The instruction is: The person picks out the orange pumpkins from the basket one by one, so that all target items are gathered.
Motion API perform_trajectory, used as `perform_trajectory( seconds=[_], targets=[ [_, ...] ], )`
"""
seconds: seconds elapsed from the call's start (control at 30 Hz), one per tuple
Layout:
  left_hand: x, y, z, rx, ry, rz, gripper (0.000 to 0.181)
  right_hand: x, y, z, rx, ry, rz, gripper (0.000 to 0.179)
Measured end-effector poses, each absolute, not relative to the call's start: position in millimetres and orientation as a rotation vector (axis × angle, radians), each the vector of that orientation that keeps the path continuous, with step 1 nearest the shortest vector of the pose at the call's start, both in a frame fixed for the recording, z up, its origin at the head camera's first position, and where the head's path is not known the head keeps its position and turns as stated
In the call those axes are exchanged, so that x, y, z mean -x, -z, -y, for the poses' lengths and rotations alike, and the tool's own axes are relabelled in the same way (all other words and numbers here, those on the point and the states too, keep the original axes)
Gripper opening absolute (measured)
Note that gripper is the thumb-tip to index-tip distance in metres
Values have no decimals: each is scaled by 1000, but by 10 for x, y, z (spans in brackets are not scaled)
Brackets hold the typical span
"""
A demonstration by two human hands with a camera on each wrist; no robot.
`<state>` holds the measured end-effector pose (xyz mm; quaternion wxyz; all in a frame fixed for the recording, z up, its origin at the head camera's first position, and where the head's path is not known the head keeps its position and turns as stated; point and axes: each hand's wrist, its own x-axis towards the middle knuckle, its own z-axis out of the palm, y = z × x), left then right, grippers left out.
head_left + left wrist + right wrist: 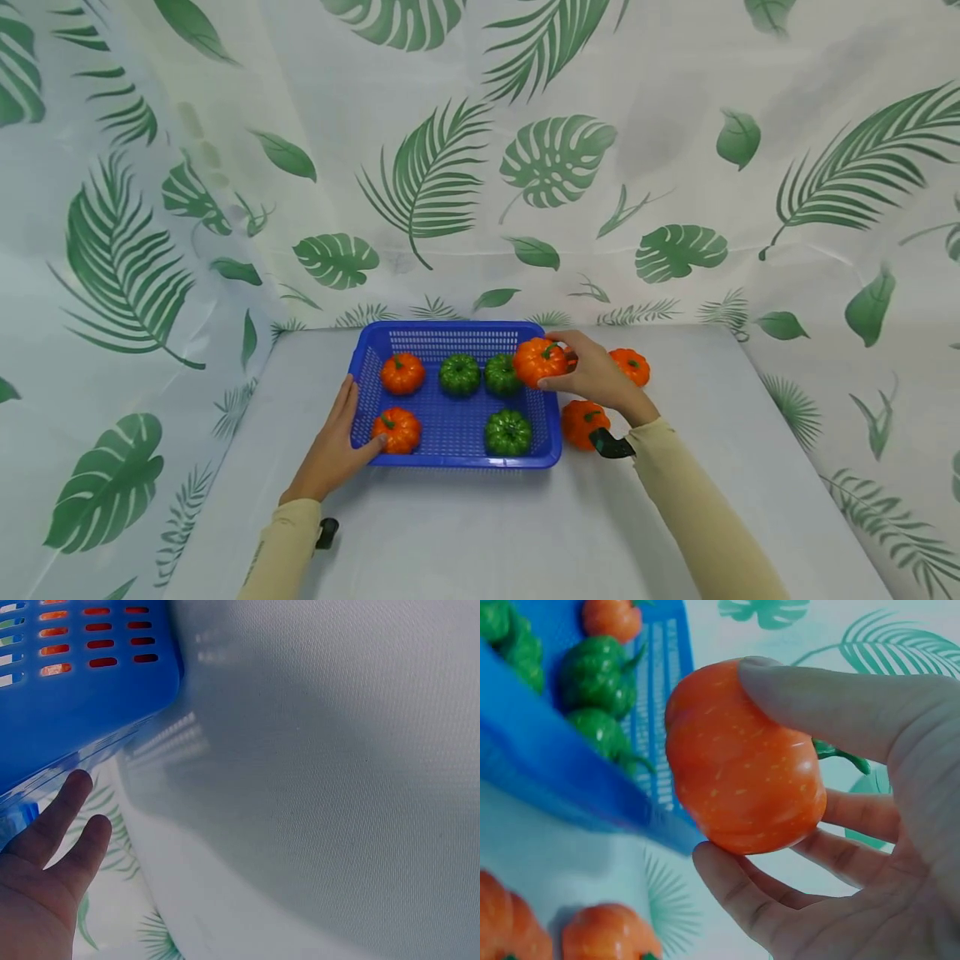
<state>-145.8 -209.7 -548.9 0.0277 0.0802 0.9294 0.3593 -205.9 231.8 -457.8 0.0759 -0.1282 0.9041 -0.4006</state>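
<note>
My right hand (592,375) grips an orange toy pumpkin (538,362) between thumb and fingers, over the right rim of a blue plastic basket (457,460). In the right wrist view the pumpkin (742,765) shows its smooth speckled side, with the green stem toward the palm. My left hand (337,446) rests at the basket's left side, fingers straight along the wall and thumb by the front rim. Inside the basket lie an orange pumpkin (402,373) at back left, another orange pumpkin (397,430) at front left, and three green pumpkins (508,432) toward the middle and right.
Two more orange pumpkins lie on the white table (480,533) right of the basket: a nearer pumpkin (585,423) and a farther pumpkin (631,367), partly behind my right hand. A leaf-patterned curtain (465,167) stands behind the table and along its sides.
</note>
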Motion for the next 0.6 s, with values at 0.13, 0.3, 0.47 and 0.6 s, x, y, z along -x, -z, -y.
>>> perform_trajectory(
  seconds=[0.13, 0.3, 0.47, 0.6],
  targets=[
    [1455, 5490, 2099, -253, -1108, -2875, 108, 2008, 4589, -2435, 361, 1195, -2736, 85],
    [1452, 5514, 2098, -264, -1122, -2870, 108, 1919, 4592, -2561, 340, 1237, -2743, 84],
    [1445, 5534, 2118, -265, -1135, -2872, 108, 1844, 4624, -2683, 265, 1246, -2755, 87],
    [1452, 5534, 2123, -276, -1128, -2877, 108, 1767, 4669, -2810, 201, 1253, -2765, 86]
  ],
)
